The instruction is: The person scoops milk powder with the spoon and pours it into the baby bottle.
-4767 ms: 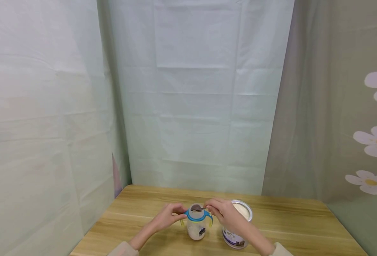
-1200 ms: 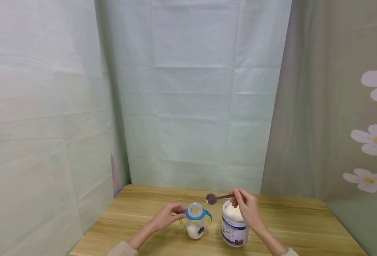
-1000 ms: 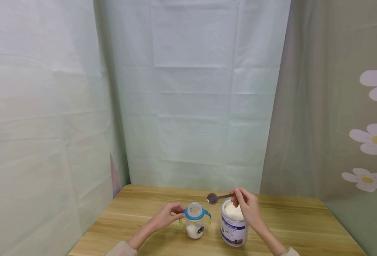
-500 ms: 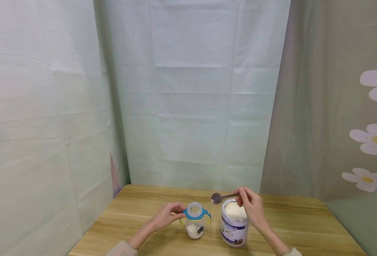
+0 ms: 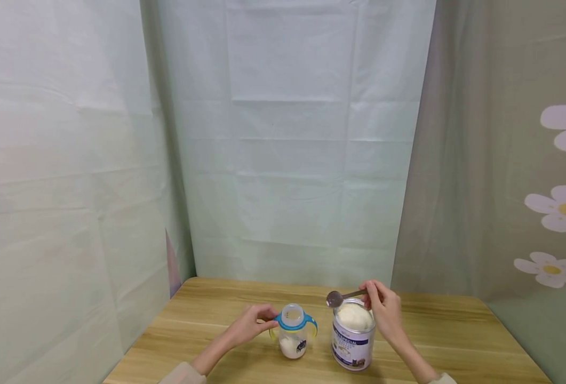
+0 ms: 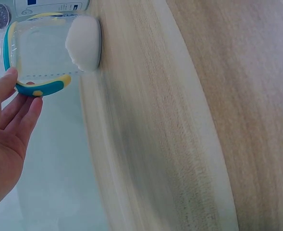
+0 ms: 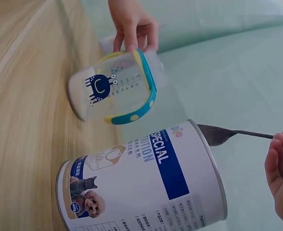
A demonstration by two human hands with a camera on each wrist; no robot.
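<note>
Spoon (image 5: 335, 298) shifted right, bowl now over the tin (image 5: 353, 341) rim, seemingly empty. Right hand (image 5: 382, 312) fingers pinch its handle. One bottle (image 5: 293, 332) on worktop (image 5: 206, 325), left hand (image 5: 252, 322) fingers gripping its collar.

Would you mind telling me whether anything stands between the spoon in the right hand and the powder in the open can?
Nothing visible does. The right hand pinches the spoon by its handle, with the bowl held just above the rim of the can, which is open with no lid on it. The powder lies heaped and exposed. The bottle stands apart, held by the left hand.
</note>
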